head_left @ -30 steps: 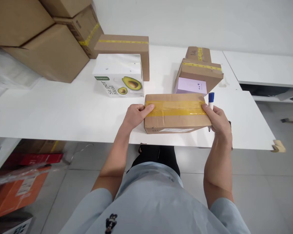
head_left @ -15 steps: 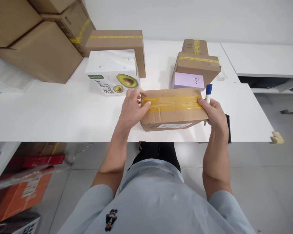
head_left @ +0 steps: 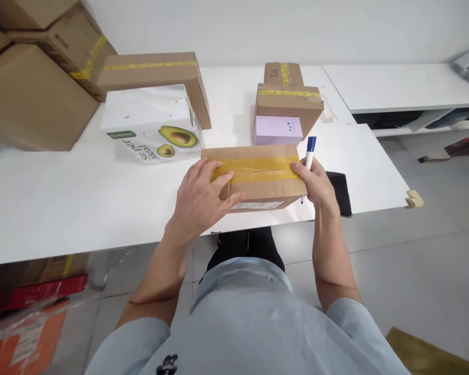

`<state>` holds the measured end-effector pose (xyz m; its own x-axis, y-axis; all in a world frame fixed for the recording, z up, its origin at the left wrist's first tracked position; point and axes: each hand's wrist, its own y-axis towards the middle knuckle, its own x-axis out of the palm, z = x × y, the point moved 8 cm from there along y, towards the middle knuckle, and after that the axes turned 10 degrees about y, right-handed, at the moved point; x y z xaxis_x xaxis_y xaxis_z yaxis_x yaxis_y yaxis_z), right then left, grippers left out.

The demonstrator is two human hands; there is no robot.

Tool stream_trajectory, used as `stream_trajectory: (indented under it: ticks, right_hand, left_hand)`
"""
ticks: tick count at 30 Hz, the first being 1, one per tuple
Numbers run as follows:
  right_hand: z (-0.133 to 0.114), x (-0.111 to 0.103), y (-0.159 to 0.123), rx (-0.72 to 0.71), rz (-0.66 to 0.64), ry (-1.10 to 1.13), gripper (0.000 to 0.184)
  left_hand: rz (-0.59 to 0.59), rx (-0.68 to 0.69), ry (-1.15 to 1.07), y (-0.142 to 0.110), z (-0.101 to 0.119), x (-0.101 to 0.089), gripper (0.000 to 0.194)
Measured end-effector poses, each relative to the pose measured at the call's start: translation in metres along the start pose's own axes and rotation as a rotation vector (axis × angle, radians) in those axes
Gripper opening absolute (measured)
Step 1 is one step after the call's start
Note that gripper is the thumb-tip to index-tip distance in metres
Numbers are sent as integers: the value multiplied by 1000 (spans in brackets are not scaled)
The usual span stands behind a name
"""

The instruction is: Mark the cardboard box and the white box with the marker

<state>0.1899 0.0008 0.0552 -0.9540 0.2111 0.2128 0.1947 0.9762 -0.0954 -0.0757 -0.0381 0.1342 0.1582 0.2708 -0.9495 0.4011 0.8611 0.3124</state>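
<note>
A small cardboard box (head_left: 263, 179) sealed with yellow tape lies near the front edge of the white table (head_left: 82, 192). My left hand (head_left: 201, 195) rests flat on the box's left end, fingers spread over the tape. My right hand (head_left: 316, 182) is closed round a blue-capped marker (head_left: 309, 151) held upright, its thumb pressing the box's right end. A white label shows on the box's front face.
Behind the box stand a lilac box (head_left: 278, 130), two taped cardboard boxes (head_left: 289, 101), a white avocado-printed carton (head_left: 152, 130) under a long cardboard box (head_left: 156, 70), and large cartons (head_left: 35, 88) at left. A black phone (head_left: 340, 190) lies right of my hand. A second table (head_left: 398, 86) stands at right.
My left hand has slid from the box's left end onto its top and flattened. The view has shifted right; a black phone now shows beside my right hand.
</note>
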Motion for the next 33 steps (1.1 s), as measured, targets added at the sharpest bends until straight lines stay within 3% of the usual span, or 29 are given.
stream_trajectory:
  ticks: [9, 17, 22, 25, 27, 29, 33]
  right_hand:
    - [-1, -5, -15, -28, 49, 101, 50]
    - [-3, 4, -28, -39, -20, 228, 42]
    - [-50, -35, -50, -316, 244, 406, 25]
    - [-79, -49, -77, -511, 382, 314, 47]
    - [-86, -49, -93, -559, 455, 171, 58]
    - [-81, -41, -100, -537, 426, 76, 55]
    - [-63, -15, -98, -500, 251, 18, 33]
  left_hand:
    - [12, 6, 14, -7, 7, 6, 62]
    - [-48, 34, 17, -10, 0, 7, 43]
    - [-38, -10, 28, -9, 1, 9, 48]
    - [-34, -21, 43, -10, 4, 8, 50]
    - [-21, -20, 54, -10, 6, 7, 51]
    - [-1, -25, 63, -10, 7, 6, 52]
    - [62, -43, 39, -9, 7, 8, 51]
